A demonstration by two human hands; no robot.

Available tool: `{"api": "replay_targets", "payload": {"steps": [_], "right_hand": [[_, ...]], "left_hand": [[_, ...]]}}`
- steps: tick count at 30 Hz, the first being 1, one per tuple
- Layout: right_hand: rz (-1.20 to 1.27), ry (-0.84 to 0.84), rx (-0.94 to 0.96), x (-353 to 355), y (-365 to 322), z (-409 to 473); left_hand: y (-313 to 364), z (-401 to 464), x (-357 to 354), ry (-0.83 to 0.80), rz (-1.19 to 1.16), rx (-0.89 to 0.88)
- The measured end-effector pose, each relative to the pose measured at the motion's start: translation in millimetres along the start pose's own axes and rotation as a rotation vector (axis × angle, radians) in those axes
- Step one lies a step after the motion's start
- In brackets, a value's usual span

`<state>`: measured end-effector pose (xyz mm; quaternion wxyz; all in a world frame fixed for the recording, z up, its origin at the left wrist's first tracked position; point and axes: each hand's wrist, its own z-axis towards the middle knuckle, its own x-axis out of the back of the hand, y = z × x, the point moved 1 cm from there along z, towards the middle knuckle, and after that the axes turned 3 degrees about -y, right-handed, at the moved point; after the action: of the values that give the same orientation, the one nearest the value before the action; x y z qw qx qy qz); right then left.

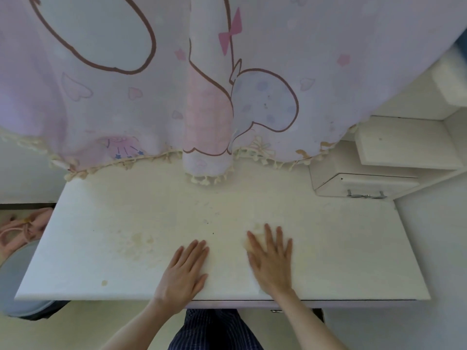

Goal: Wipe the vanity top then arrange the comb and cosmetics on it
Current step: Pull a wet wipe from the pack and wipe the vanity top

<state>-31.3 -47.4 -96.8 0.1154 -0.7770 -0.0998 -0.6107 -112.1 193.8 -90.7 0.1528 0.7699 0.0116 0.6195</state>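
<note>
The white vanity top (pixel 341 248) fills the middle of the view and carries yellowish stains (pixel 137 242) left of centre. My left hand (pixel 184 271) lies flat on it near the front edge, fingers straight. My right hand (pixel 271 258) presses flat on a pale cloth (pixel 249 245) that shows only at my fingertips and beside my palm. No comb or cosmetics are in view.
A pink cartoon-print curtain (pixel 227 84) with a tasselled hem hangs over the back of the top. A small white drawer unit (pixel 364 183) with a metal handle sits at the back right. A grey round stool (pixel 17 281) and pink shoes (pixel 22 228) are at the left.
</note>
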Motion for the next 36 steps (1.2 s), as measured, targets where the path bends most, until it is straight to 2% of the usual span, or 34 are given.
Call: {"api": "replay_targets", "payload": {"steps": [4, 8, 11, 17, 20, 24, 28, 33, 36], "right_hand": [[0.033, -0.034, -0.274, 2.4, 72.8, -9.5], [0.089, -0.066, -0.323, 2.3, 74.7, -7.7], [0.116, -0.061, -0.262, 3.6, 32.6, 0.1], [0.096, -0.006, 0.121, 1.9, -93.5, 8.3], [0.085, 0.022, 0.228, -2.8, -127.7, 10.7], [0.117, 0.015, 0.284, -5.5, -156.0, 7.2], [0.181, -0.006, 0.249, -5.5, -205.9, 4.0], [0.239, -0.018, 0.215, -6.0, -298.5, 10.1], [0.198, -0.015, 0.246, -8.3, -322.8, 16.9]], "left_hand": [[-3.1, -0.8, 0.2, 0.003, 0.007, -0.007], [-1.2, -2.2, 1.4, -0.002, 0.016, 0.003], [-0.1, -3.7, 4.5, 0.006, 0.025, 0.016], [-22.5, -14.7, 25.3, 0.074, 0.081, 0.141], [-50.1, -26.5, 39.5, 0.092, 0.113, 0.200], [-96.1, -47.6, 53.9, 0.088, 0.135, 0.295], [-146.8, -76.6, 59.7, 0.043, 0.124, 0.348], [-205.8, -104.9, 61.4, 0.011, 0.126, 0.297], [-230.2, -110.8, 61.6, 0.003, 0.137, 0.236]]}}
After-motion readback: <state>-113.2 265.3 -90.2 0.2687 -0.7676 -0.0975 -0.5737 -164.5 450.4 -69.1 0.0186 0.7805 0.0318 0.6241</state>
